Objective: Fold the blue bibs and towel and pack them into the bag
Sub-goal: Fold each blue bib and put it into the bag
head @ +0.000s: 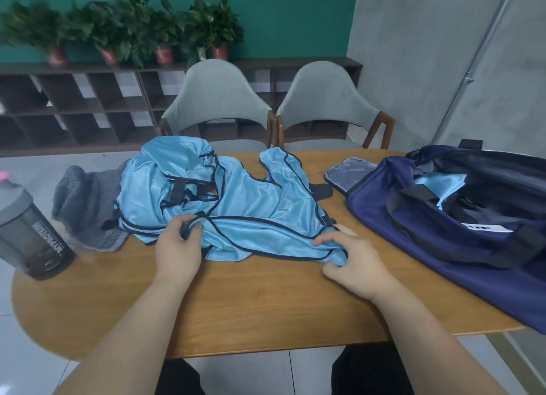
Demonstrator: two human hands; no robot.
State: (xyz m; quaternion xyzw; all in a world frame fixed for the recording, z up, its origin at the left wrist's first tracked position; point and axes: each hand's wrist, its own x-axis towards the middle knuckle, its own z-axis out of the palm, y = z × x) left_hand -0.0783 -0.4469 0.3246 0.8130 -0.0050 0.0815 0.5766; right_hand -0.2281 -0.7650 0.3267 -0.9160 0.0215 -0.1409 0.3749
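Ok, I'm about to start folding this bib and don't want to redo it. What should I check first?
1. Left hand grips the bib by its edge: ok.
2. Right hand pinches its near corner: ok.
3. Bib spread flat: not ok, it is bunched and wrinkled.
4. Bib free of the other bibs: cannot tell, they overlap.
5. Bare table near you for folding: ok.
6. Bag open: ok.
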